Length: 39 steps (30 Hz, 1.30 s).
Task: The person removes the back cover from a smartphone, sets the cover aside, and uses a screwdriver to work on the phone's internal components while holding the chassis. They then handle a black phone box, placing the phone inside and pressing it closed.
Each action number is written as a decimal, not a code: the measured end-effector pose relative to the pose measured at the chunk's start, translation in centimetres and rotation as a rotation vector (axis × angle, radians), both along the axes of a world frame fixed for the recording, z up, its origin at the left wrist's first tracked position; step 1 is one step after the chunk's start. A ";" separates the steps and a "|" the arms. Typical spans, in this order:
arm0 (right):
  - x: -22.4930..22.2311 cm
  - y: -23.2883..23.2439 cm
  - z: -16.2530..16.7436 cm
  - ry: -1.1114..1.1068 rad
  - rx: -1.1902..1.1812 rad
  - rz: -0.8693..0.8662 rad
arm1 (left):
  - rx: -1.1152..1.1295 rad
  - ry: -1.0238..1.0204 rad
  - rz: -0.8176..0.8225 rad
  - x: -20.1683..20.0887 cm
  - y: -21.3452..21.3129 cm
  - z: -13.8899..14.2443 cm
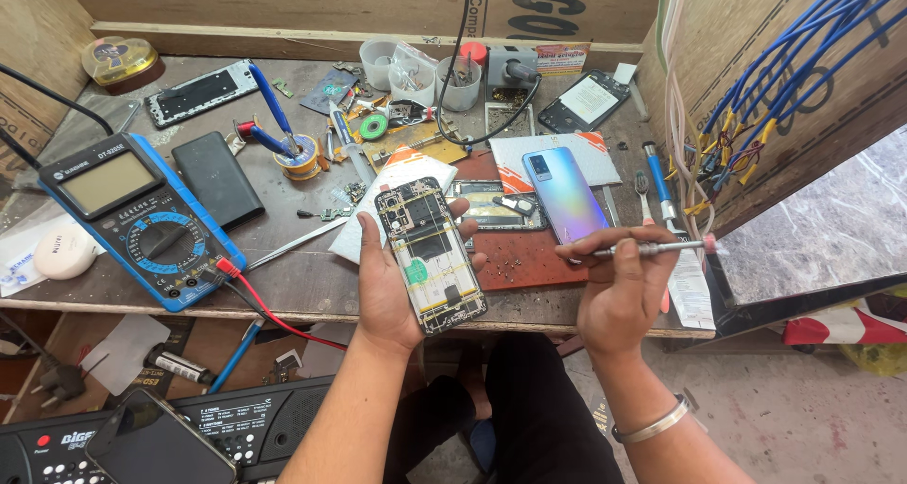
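We see the left hand (389, 290) grasping an opened smartphone with its back cover off and circuit boards exposed (430, 254), held tilted above the front edge of the brown wooden tabletop (312, 281). The right hand (619, 290) pinches a slim silver metal screwdriver (661, 248) near the front right corner. A blue digital multimeter (137, 215) lies at the left edge.

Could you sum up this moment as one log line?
left hand: holds opened phone | right hand: holds screwdriver | multimeter on bench
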State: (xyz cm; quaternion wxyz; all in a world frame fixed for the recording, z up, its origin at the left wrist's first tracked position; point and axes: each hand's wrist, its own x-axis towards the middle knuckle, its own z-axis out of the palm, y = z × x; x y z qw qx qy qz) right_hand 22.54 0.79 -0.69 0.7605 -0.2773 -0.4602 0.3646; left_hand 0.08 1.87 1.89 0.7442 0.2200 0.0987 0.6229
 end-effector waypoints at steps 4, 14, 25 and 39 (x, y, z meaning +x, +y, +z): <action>0.5 0.0 0.1 0.024 0.062 0.029 | 0.002 -0.030 -0.024 0.0 0.0 0.0; 4.8 2.6 6.1 -1.282 -0.498 -0.324 | -0.014 -0.005 -0.029 -0.1 0.1 -0.2; 3.1 5.1 8.3 -1.595 -0.709 -0.303 | -0.009 0.003 -0.033 -0.1 0.1 0.0; 4.0 6.3 8.3 -1.496 -0.829 -0.213 | -0.017 0.002 -0.041 -0.1 0.1 -0.1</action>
